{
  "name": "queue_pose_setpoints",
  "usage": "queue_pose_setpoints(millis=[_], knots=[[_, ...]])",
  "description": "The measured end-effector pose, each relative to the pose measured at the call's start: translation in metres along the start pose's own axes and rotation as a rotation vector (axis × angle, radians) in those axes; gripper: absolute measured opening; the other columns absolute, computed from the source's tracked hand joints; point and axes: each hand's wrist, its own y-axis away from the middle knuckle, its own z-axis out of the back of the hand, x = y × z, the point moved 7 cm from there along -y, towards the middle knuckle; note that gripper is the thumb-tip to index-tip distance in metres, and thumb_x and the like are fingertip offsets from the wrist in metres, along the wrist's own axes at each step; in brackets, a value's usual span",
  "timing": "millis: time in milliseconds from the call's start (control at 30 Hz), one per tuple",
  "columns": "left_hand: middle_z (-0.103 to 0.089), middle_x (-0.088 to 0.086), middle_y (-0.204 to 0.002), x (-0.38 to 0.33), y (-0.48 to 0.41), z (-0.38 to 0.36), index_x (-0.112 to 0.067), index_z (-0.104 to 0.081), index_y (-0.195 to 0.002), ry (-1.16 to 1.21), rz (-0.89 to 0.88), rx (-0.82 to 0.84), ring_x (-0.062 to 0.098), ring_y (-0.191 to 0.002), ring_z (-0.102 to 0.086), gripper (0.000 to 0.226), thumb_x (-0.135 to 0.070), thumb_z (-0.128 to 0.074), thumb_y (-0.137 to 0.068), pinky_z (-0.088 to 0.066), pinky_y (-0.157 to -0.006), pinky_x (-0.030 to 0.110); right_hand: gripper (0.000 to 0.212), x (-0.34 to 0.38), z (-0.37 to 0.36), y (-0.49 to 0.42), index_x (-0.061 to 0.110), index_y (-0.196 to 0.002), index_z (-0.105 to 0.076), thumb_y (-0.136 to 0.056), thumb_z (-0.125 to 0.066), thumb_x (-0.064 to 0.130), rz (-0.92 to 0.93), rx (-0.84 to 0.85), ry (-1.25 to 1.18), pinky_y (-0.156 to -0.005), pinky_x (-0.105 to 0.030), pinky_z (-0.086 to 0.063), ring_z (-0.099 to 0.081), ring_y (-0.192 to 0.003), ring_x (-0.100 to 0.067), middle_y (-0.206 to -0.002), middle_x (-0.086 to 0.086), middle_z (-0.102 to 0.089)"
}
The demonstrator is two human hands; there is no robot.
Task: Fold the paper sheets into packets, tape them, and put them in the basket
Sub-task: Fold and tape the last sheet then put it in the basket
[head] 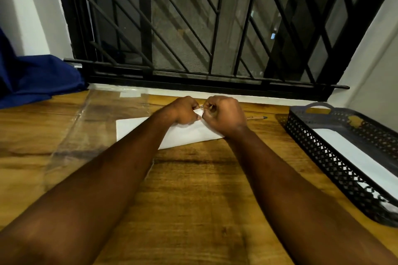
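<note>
One paper [193,133] is lying flat on the table [193,189], straight ahead of you and partly under your forearms, already looking folded into a long strip. You are keeping both hands at its far edge. Your left hand [185,111] and right hand [224,114] are curling knuckle to knuckle, and both are pinching a small white flap [199,112] between thumb and fingertips. I cannot tell whether that flap is the paper's own corner or a bit of tape. Judging by the grip, you are working on closing the packet, using the table as backing.

To your right the basket [312,142] is sitting within reach, holding one white piece [353,153] on its floor. A pen [257,117] is lying just past your right hand, and clear film [86,125] is spreading across the table to your left.
</note>
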Motion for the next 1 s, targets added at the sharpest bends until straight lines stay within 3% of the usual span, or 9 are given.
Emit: queue_pose_setpoints(millis=[133, 233, 433, 600, 767, 1000], knots=[[-0.074, 0.005, -0.102, 0.003, -0.008, 0.007, -0.017, -0.076, -0.109, 0.043, -0.012, -0.001, 0.019, -0.09, -0.065, 0.018, -0.016, -0.074, -0.091, -0.056, -0.083, 0.037, 0.013, 0.01, 0.004, -0.004, 0.02, -0.094, -0.077, -0.087, -0.069, 0.026, 0.112, -0.088, 0.132, -0.063, -0.03, -0.048, -0.066, -0.079, -0.021, -0.088, 0.0, -0.076], [-0.073, 0.003, -0.103, 0.003, -0.009, 0.015, -0.016, -0.077, -0.115, 0.067, -0.022, -0.007, 0.018, -0.09, -0.062, 0.02, -0.018, -0.069, -0.097, -0.049, -0.079, 0.031, 0.015, 0.01, 0.006, -0.005, 0.02, -0.095, -0.078, -0.086, -0.07, 0.027, 0.139, -0.119, 0.185, -0.064, -0.032, -0.052, -0.067, -0.081, -0.021, -0.091, 0.001, -0.077], [-0.073, 0.005, -0.088, 0.009, -0.01, 0.024, -0.014, -0.08, -0.099, 0.117, -0.02, -0.014, 0.017, -0.083, -0.061, 0.014, -0.019, -0.067, -0.099, -0.049, -0.074, 0.032, 0.018, 0.011, 0.007, -0.003, 0.02, -0.102, -0.08, -0.088, -0.07, 0.026, 0.166, -0.095, 0.217, -0.069, -0.034, -0.056, -0.069, -0.086, -0.021, -0.097, 0.001, -0.079], [-0.074, 0.015, -0.099, 0.007, -0.008, 0.026, -0.009, -0.079, -0.099, 0.146, -0.027, -0.017, 0.022, -0.087, -0.063, 0.017, -0.018, -0.065, -0.099, -0.051, -0.078, 0.035, 0.016, 0.013, 0.0, -0.004, 0.018, -0.097, -0.08, -0.087, -0.069, 0.022, 0.172, -0.061, 0.227, -0.071, -0.034, -0.055, -0.068, -0.083, -0.022, -0.093, 0.0, -0.079], [-0.061, 0.012, -0.081, 0.008, -0.006, 0.027, -0.002, -0.077, -0.098, 0.17, -0.004, 0.002, 0.023, -0.078, -0.055, 0.023, -0.02, -0.063, -0.098, -0.046, -0.072, 0.036, 0.015, 0.013, 0.0, -0.004, 0.018, -0.094, -0.08, -0.083, -0.069, 0.018, 0.162, -0.071, 0.216, -0.07, -0.034, -0.051, -0.066, -0.081, -0.023, -0.088, 0.001, -0.078], [-0.069, 0.006, -0.087, 0.007, -0.005, 0.029, -0.015, -0.079, -0.091, 0.182, 0.017, -0.015, 0.018, -0.083, -0.06, 0.017, -0.022, -0.065, -0.098, -0.046, -0.073, 0.033, 0.013, 0.014, 0.0, -0.004, 0.022, -0.096, -0.078, -0.089, -0.067, 0.023, 0.142, -0.091, 0.218, -0.08, -0.037, -0.044, -0.064, -0.085, -0.018, -0.089, 0.006, -0.077]])
